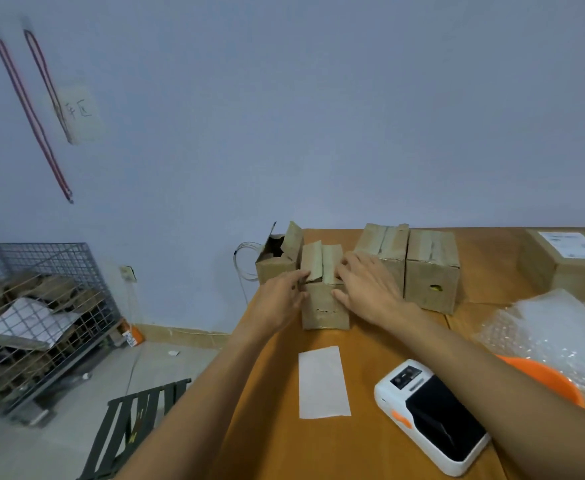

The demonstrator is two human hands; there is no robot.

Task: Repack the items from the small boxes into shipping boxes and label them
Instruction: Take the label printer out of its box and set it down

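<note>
1. The small box [324,308] stands near the counter's [277,427] left edge, its top flaps half raised.
2. Both hands press it with straight fingers: the left hand [280,296] on its left side, the right hand [363,289] over its right flap.
3. Closed boxes [431,271] stand just to its right. A strip of counter separates it from the white sheet [324,382].

Both bare arms are stretched forward, left hand [280,299] and right hand [363,285] held close together, fingers mostly straight, palms down-ish.

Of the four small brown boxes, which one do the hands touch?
The second box from the left, set forward of the row: the left hand and right hand touch its two sides.
</note>
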